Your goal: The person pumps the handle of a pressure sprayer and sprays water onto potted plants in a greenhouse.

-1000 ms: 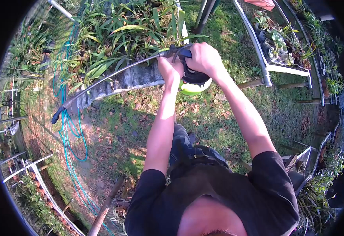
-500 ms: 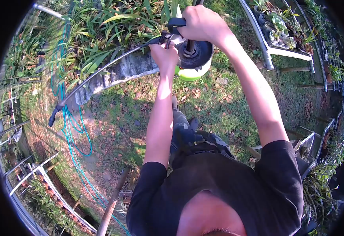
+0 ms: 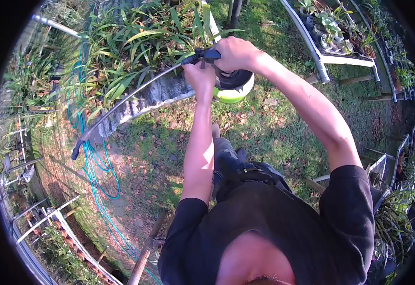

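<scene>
A garden pump sprayer with a bright green tank [image 3: 233, 95] and a black top [image 3: 238, 80] is in front of me, beside the planted bed. My right hand [image 3: 238, 52] is closed round the black pump handle [image 3: 212, 55], low over the tank's top. My left hand [image 3: 200, 76] is closed at the near end of the spray wand [image 3: 136, 90], just left of the tank; its fingers are partly hidden. The wand slopes down to the left and ends in a black nozzle [image 3: 76, 152].
Strappy green plants [image 3: 136, 35] fill a raised bed with a grey sheet edge [image 3: 145, 102]. A teal hose [image 3: 96, 190] runs along the ground on the left. Plant benches on pale rails [image 3: 312, 42] stand at the right. Dry leaves lie on the grass.
My right hand has come down with the pump handle, and the shaft that showed above the tank is now hidden. My left hand keeps its grip. The whole view has shifted slightly.
</scene>
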